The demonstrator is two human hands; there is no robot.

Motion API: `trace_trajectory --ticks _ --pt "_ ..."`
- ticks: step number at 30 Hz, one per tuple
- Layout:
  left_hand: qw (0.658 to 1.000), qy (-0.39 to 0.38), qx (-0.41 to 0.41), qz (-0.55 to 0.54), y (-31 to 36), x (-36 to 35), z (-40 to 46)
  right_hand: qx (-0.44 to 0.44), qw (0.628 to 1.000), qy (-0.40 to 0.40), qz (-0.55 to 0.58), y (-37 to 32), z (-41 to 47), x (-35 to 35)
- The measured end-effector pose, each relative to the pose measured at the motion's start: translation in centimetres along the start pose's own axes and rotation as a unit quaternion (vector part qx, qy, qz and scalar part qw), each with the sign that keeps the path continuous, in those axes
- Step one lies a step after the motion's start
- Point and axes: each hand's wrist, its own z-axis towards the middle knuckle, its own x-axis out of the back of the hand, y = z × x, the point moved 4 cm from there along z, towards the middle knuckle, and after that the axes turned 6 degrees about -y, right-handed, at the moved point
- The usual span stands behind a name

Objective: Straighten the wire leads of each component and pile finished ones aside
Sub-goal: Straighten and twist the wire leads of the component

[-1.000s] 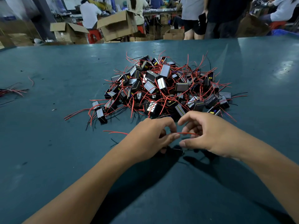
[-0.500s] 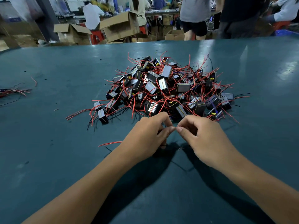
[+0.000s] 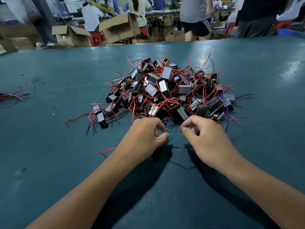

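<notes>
My hands are now a little apart; half a second ago their fingertips were touching each other in front of the pile (image 3: 166, 90). My left hand (image 3: 145, 136) is resting on the green table (image 3: 49, 162) with fingers curled, and its thumb and first finger are pinching the end of a red wire (image 3: 165, 130). My right hand (image 3: 203, 136) is pinching a thin wire tip (image 3: 179, 126) between thumb and first finger, the other fingers folded in. The part itself is hidden under my left hand, so I cannot tell how it is lying; only a red lead (image 3: 105, 150) is coming out to the left of my wrist, and it is lying nearer my forearm than before. The big pile is staying just behind my hands. A small bundle of wires (image 3: 13, 95) is lying far on the left edge.
</notes>
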Motion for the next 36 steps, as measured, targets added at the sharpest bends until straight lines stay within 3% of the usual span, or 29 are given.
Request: trace_trajectory --ticks 4,8,16,36 --pt "1.000 0.020 -0.004 0.011 0.2 0.0 0.0 -0.068 0.984 -0.036 0.159 0.3 0.0 -0.8" --pt "0.999 0.033 -0.034 -0.021 0.3 0.2 -0.2 -0.086 0.972 -0.039 0.217 0.4 0.0 -1.1" --pt "0.993 -0.003 -0.049 -0.106 0.3 -0.2 0.0 -0.069 0.974 -0.023 0.214 0.6 0.4 -1.3" --pt "0.989 -0.023 -0.049 -0.139 0.1 -0.2 -0.1 -0.002 0.975 0.005 0.222 0.7 0.5 -1.2"
